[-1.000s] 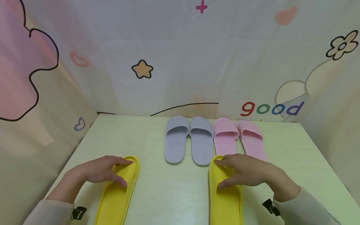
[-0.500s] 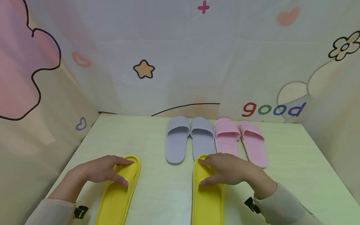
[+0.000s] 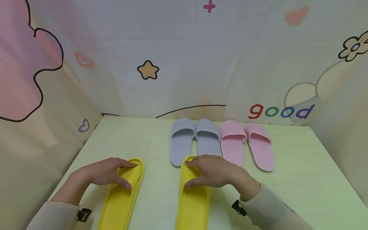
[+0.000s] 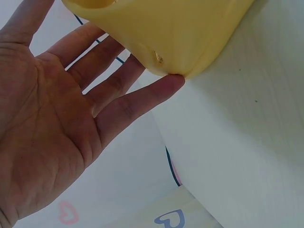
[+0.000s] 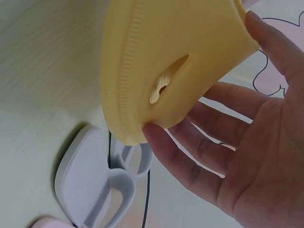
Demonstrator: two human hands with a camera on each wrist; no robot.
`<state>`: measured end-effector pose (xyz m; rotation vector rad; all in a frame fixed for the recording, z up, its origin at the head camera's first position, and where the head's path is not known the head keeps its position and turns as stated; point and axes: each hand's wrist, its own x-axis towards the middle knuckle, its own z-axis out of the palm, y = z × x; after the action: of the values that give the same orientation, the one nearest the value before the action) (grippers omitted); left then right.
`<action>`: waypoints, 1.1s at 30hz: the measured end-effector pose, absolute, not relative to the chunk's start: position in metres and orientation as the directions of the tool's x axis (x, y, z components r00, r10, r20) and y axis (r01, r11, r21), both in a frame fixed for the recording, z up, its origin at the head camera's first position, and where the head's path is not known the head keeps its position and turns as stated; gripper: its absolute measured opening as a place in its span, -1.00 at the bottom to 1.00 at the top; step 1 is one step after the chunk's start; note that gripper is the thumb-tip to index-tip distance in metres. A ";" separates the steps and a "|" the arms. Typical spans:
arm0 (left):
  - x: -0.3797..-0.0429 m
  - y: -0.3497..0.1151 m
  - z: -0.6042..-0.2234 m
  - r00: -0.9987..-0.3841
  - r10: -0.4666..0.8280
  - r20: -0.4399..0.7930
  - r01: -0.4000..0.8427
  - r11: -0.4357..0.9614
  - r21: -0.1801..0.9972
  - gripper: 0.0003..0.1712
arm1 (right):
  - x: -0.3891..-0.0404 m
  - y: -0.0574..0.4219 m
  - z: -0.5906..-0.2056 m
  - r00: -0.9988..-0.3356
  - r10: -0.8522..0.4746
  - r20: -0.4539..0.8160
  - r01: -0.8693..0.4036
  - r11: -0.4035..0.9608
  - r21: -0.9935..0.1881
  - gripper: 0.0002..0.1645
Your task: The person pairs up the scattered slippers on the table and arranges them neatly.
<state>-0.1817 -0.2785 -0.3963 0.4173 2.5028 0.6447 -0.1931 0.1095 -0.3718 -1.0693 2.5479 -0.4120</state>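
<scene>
Two yellow slippers point away from me in the head view. My left hand (image 3: pixel 106 171) holds the left yellow slipper (image 3: pixel 116 207) across its toe strap, thumb at the strap's opening and fingers toward the toe tip. The same kind of hold shows on the right yellow slipper (image 3: pixel 192 207), spanned by my right hand (image 3: pixel 214 171). In the left wrist view the little finger meets the tip of the yellow strap (image 4: pixel 185 33). A slot in the other yellow strap (image 5: pixel 147 38) shows in the right wrist view, with fingertips along its edge. The yellow heels run out of the head view.
A pair of grey slippers (image 3: pixel 181 148) stands side by side at the back of the pale table (image 3: pixel 152 191). Right of it is a pair of pink slippers (image 3: pixel 260 153). A printed cloth (image 3: pixel 184 64) rises behind the table's far edge and along its sides.
My right hand has carried its yellow slipper leftward, from below the pink pair to below the grey pair, nearer the other yellow slipper. The left hand and its slipper stay nearly still.
</scene>
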 end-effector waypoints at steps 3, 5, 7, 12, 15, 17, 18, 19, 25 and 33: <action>-0.185 -0.278 -0.394 -0.817 0.411 -0.404 0.164 0.838 0.520 -0.08 | -0.195 0.100 -0.372 -0.659 -0.728 -0.188 -0.631 0.672 -0.387 -0.11; -0.186 -0.277 -0.393 -0.817 0.411 -0.404 0.163 0.837 0.522 -0.08 | -0.196 0.093 -0.372 -0.659 -0.728 -0.187 -0.635 0.673 -0.379 -0.12; -0.187 -0.277 -0.393 -0.819 0.410 -0.402 0.167 0.840 0.516 -0.08 | -0.196 0.084 -0.372 -0.658 -0.728 -0.191 -0.641 0.675 -0.366 -0.12; -0.180 -0.280 -0.396 -0.823 0.378 -0.423 0.138 0.856 0.498 -0.07 | -0.189 0.054 -0.378 -0.631 -0.750 -0.199 -0.680 0.658 -0.325 -0.14; -0.172 -0.284 -0.402 -0.824 0.360 -0.438 0.110 0.859 0.499 -0.08 | -0.183 0.034 -0.385 -0.611 -0.766 -0.201 -0.705 0.641 -0.302 -0.17; -0.168 -0.286 -0.404 -0.826 0.360 -0.433 0.110 0.857 0.504 -0.09 | -0.181 0.022 -0.389 -0.603 -0.771 -0.204 -0.718 0.636 -0.283 -0.17; -0.167 -0.287 -0.405 -0.828 0.361 -0.429 0.111 0.855 0.506 -0.10 | -0.180 0.017 -0.391 -0.599 -0.773 -0.208 -0.722 0.634 -0.276 -0.16; -0.166 -0.287 -0.406 -0.829 0.361 -0.427 0.112 0.855 0.506 -0.10 | -0.179 0.012 -0.393 -0.596 -0.774 -0.213 -0.726 0.633 -0.269 -0.15; -0.165 -0.289 -0.407 -0.835 0.388 -0.391 0.153 0.845 0.512 -0.09 | -0.182 -0.006 -0.396 -0.585 -0.782 -0.217 -0.748 0.623 -0.227 -0.15; -0.175 -0.279 -0.401 -0.840 0.411 -0.355 0.195 0.838 0.509 -0.01 | -0.193 -0.013 -0.394 -0.615 -0.761 -0.204 -0.732 0.648 -0.211 -0.17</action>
<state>-0.1754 -0.2786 -0.4013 0.4477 2.5570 0.6408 -0.1931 -0.0129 -0.3945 -1.2029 2.5939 -0.1544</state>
